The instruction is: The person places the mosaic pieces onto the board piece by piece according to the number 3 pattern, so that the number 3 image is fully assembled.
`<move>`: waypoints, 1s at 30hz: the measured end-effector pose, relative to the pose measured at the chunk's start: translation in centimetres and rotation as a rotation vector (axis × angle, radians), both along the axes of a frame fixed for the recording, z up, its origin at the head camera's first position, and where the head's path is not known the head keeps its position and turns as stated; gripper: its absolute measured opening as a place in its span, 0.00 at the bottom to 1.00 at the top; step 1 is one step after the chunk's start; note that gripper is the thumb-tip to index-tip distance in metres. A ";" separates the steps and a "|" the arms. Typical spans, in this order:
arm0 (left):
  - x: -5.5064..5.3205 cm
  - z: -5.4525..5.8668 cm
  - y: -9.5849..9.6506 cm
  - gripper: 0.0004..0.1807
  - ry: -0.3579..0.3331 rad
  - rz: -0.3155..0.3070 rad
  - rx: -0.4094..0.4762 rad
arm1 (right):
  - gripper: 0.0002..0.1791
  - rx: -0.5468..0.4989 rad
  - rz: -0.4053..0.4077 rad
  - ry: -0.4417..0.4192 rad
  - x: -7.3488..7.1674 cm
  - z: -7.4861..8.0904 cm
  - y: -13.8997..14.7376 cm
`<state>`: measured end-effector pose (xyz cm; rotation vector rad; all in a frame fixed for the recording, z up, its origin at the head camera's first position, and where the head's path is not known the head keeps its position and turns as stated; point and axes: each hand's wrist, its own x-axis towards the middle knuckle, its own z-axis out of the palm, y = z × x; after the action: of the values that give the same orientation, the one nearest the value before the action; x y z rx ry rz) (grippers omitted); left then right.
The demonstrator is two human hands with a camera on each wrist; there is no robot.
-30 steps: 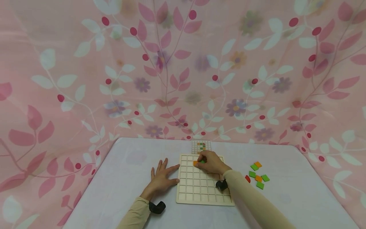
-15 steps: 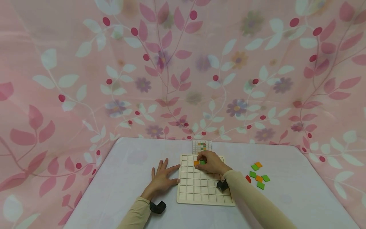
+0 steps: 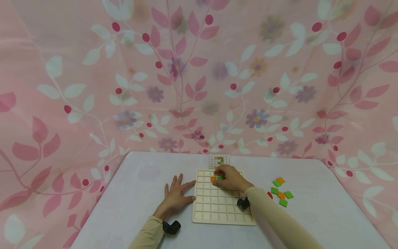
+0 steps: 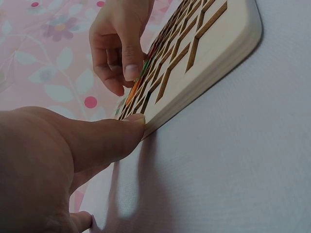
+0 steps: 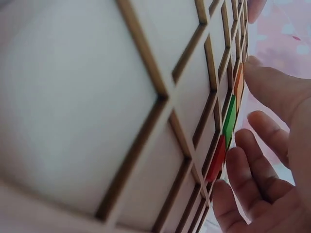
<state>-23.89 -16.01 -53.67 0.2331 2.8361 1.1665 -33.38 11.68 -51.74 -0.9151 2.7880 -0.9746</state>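
Note:
A pale wooden grid board [image 3: 206, 207] lies on the table. My left hand [image 3: 175, 196] rests beside it with fingers spread, its thumb and index fingertip against the board's left edge. Over the upper rows hovers my right hand [image 3: 231, 179], fingers loosely bent and apart from the thumb, with no piece visible between them. Beneath it, an orange square tile [image 3: 213, 178] and a green square tile [image 3: 220, 178] sit side by side in the grid. A red piece [image 5: 216, 158] beside the green one shows in the right wrist view. Whether the right thumb touches the orange tile, I cannot tell.
Behind the board lies a card with a printed grid [image 3: 212, 162] and coloured squares. Several loose pieces lie right of the board: green tiles [image 3: 283, 202], orange tiles [image 3: 281, 180] and a red curved piece [image 3: 269, 195]. A flowered pink cloth [image 3: 199, 110] hangs behind the table.
The right hand's thumb and fingers have parted slightly, showing more of the orange and green tiles. The left hand stays at the board's edge. The head view has shifted a little.

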 end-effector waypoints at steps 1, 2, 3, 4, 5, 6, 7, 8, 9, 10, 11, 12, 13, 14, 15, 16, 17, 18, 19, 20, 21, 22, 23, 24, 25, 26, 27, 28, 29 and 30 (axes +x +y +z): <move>0.0 0.0 0.0 0.34 0.002 0.001 0.001 | 0.20 0.003 -0.007 0.010 0.1 0.0 0.1; 0.0 0.0 0.0 0.34 0.000 0.000 -0.001 | 0.21 0.014 -0.015 0.025 0.1 0.0 0.3; 0.0 0.0 0.1 0.34 0.003 0.001 0.000 | 0.21 0.017 -0.021 0.035 0.1 0.1 0.4; 0.1 0.0 0.1 0.34 0.005 0.001 0.002 | 0.20 0.020 -0.027 0.047 0.0 0.1 0.6; 0.1 0.0 0.1 0.34 0.008 0.000 0.004 | 0.20 0.029 -0.039 0.052 0.0 0.1 0.8; 0.2 0.1 0.1 0.34 0.004 0.000 0.002 | 0.20 0.039 -0.049 0.049 0.0 0.2 1.1; 0.2 0.1 0.2 0.34 0.001 0.000 0.001 | 0.20 0.050 -0.060 0.046 -0.1 0.3 1.4; 0.2 0.2 0.2 0.34 -0.002 -0.002 0.001 | 0.19 0.058 -0.070 0.040 -0.1 0.3 1.7; 0.2 0.2 0.2 0.34 -0.003 -0.001 0.003 | 0.19 0.059 -0.082 0.030 -0.2 0.5 2.0; 0.3 0.3 0.2 0.34 -0.008 -0.002 0.004 | 0.19 0.063 -0.096 0.023 -0.2 0.5 2.4; 0.3 0.3 0.2 0.34 -0.010 -0.002 0.006 | 0.19 0.070 -0.108 0.013 -0.3 0.6 2.8; 0.3 0.4 0.2 0.34 -0.010 0.001 0.005 | 0.18 0.073 -0.113 0.009 -0.3 0.7 3.2; 0.3 0.4 0.2 0.34 -0.010 0.002 0.005 | 0.18 0.073 -0.121 0.005 -0.4 0.8 3.5; 0.3 0.4 0.2 0.34 -0.010 0.003 0.004 | 0.17 0.072 -0.131 0.004 -0.4 0.9 3.9; 0.3 0.4 0.2 0.34 -0.010 0.005 0.003 | 0.17 0.076 -0.138 0.010 -0.4 1.0 4.3; 0.3 0.4 0.2 0.34 -0.011 0.005 0.002 | 0.16 0.079 -0.142 0.013 -0.4 1.1 4.8; 0.2 0.4 0.2 0.34 -0.011 0.005 0.000 | 0.16 0.085 -0.150 0.018 -0.4 1.2 5.2; 0.2 0.3 0.2 0.34 -0.013 0.005 -0.002 | 0.16 0.091 -0.162 0.022 -0.4 1.2 5.6; 0.2 0.3 0.2 0.34 -0.017 0.004 -0.002 | 0.16 0.098 -0.173 0.024 -0.4 1.3 6.1; 0.2 0.3 0.2 0.34 -0.018 0.003 -0.003 | 0.16 0.108 -0.184 0.028 -0.4 1.3 6.6; 0.2 0.2 0.1 0.34 -0.020 0.002 -0.001 | 0.17 0.116 -0.193 0.033 -0.4 1.4 7.1; 0.1 0.2 0.1 0.34 -0.020 0.001 -0.002 | 0.17 0.123 -0.204 0.034 -0.5 1.4 7.7; 0.1 0.1 0.1 0.34 -0.021 0.001 -0.002 | 0.17 0.132 -0.214 0.036 -0.5 1.3 8.3; 0.0 0.0 0.1 0.34 -0.021 0.001 -0.005 | 0.18 0.141 -0.222 0.037 -0.6 1.3 8.9; 0.0 0.0 0.1 0.34 -0.021 0.000 -0.008 | 0.18 0.150 -0.226 0.042 -0.7 1.3 9.6; 0.0 -0.1 0.1 0.34 -0.022 0.000 -0.011 | 0.18 0.160 -0.233 0.045 -0.9 1.2 10.3; -0.1 -0.1 0.0 0.34 -0.024 0.000 -0.011 | 0.18 0.170 -0.241 0.043 -1.0 1.1 11.0; -0.1 -0.1 0.0 0.34 -0.024 0.000 -0.014 | 0.19 0.178 -0.250 0.040 -1.2 1.0 11.6; -0.1 -0.1 0.0 0.34 -0.024 0.000 -0.016 | 0.19 0.185 -0.254 0.038 -1.3 1.1 12.3; -0.2 -0.1 0.0 0.34 -0.024 -0.001 -0.017 | 0.19 0.192 -0.261 0.030 -1.4 1.2 12.9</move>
<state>-24.05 -15.98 -53.79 0.2178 2.8240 1.1367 -34.74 24.58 -50.58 -0.5572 3.0147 -0.7026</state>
